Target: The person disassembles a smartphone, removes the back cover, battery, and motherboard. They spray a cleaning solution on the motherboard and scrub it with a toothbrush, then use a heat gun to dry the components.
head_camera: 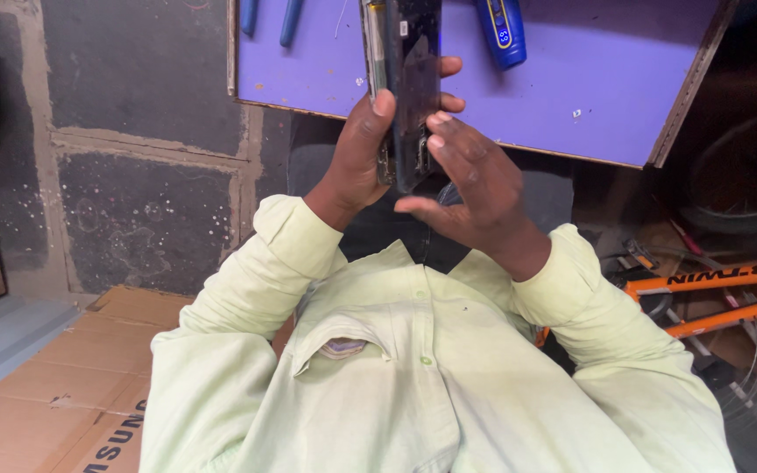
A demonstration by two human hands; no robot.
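At the top of your frame sits a purple tabletop (pixel 606 79) with a wooden edge. To your upper left you see a dark grey wall of blocks (pixel 142 131), speckled white, with pale mortar lines. Flattened brown cardboard (pixel 45 385) covers the floor at lower left. An orange bicycle frame (pixel 729 289) lies in the dim right side.

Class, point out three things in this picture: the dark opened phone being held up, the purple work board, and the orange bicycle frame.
Dark opened phone (pixel 406 79), head view: middle of its dark back.
Purple work board (pixel 606 79), head view: bare surface.
Orange bicycle frame (pixel 711 278), head view: upper tube.
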